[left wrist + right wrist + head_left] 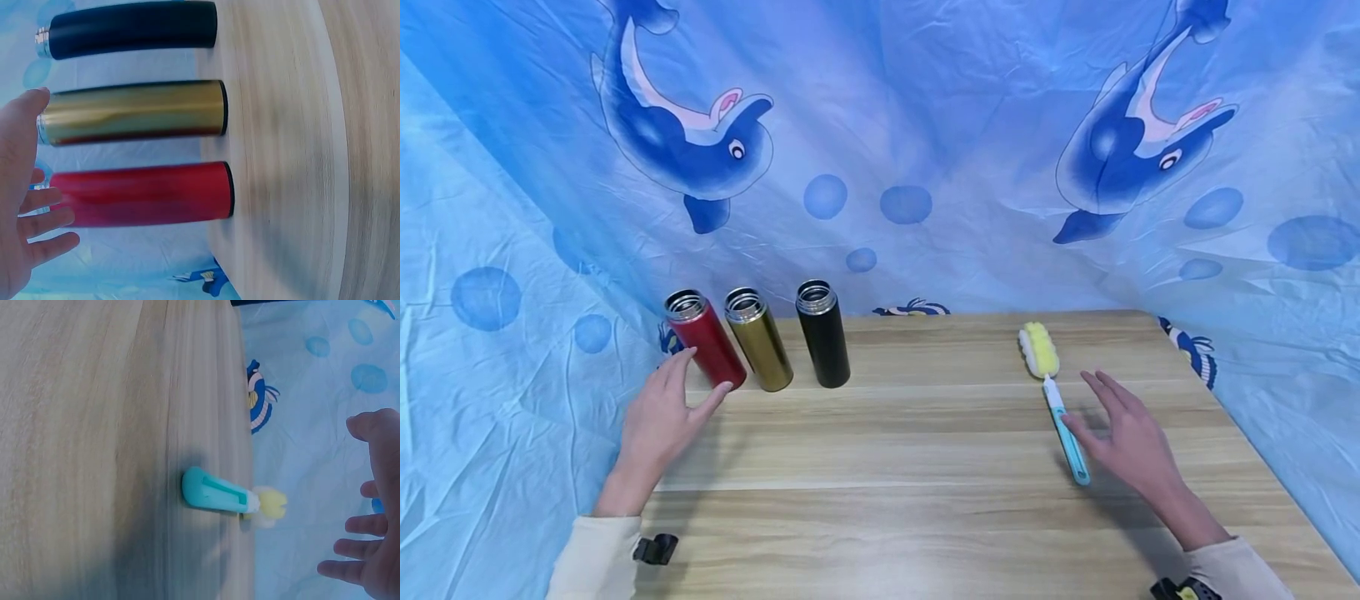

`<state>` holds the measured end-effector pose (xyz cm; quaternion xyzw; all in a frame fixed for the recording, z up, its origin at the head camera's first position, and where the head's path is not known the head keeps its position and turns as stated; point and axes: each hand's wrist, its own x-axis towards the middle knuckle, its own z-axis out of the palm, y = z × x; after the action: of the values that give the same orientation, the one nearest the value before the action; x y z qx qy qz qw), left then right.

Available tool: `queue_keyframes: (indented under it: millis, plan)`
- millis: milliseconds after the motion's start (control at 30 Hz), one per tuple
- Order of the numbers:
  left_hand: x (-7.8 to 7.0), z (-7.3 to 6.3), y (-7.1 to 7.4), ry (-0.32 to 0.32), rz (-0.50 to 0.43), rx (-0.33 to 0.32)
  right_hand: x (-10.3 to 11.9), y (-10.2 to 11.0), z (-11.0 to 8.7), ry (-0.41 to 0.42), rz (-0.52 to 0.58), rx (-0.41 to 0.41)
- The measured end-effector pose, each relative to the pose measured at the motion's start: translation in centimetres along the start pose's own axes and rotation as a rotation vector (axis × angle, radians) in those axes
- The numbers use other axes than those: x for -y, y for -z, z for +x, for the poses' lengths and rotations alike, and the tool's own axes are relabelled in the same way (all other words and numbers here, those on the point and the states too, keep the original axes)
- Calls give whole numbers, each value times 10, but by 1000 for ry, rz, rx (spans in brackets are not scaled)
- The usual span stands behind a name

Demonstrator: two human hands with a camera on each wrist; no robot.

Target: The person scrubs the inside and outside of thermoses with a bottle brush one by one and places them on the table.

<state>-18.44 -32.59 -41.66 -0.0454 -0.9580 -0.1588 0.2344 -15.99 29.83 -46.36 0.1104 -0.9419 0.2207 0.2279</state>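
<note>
A red vacuum flask [716,350], a gold one [763,348] and a black one [824,342] stand upright in a row at the back left, all without lids. My left hand [658,417] is held in front of the red flask, thumb and fingers spread apart, holding nothing. In the left wrist view its fingers overlap the neck end of the red flask [140,195]. A bottle brush [1070,442] with a turquoise handle and a yellow and white sponge head lies on the right. Over its handle, slightly to the right, hovers my right hand [1131,442], fingers spread and empty.
The wooden table [910,467] reaches back to a blue curtain [970,167] printed with dolphins, which also hangs along both sides. Dark wrist cameras [655,549] are strapped at both cuffs.
</note>
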Motion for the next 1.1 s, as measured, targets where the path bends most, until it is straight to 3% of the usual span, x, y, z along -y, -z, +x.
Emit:
queue_keyframes:
  millis: [133, 300, 600, 1100]
  plan:
    - [8, 4, 0, 46, -32, -41, -5, -1, -2, -3, 31, -19]
    - [19, 11, 0, 152, -83, -69, -8, -2, -3, -34, 65, -11]
    - [31, 24, -3, 317, -247, -25, -13, -10, -3, -177, 196, 99]
    - [45, 38, -23, 413, -393, -72, -26, -25, -7, -340, 216, 229]
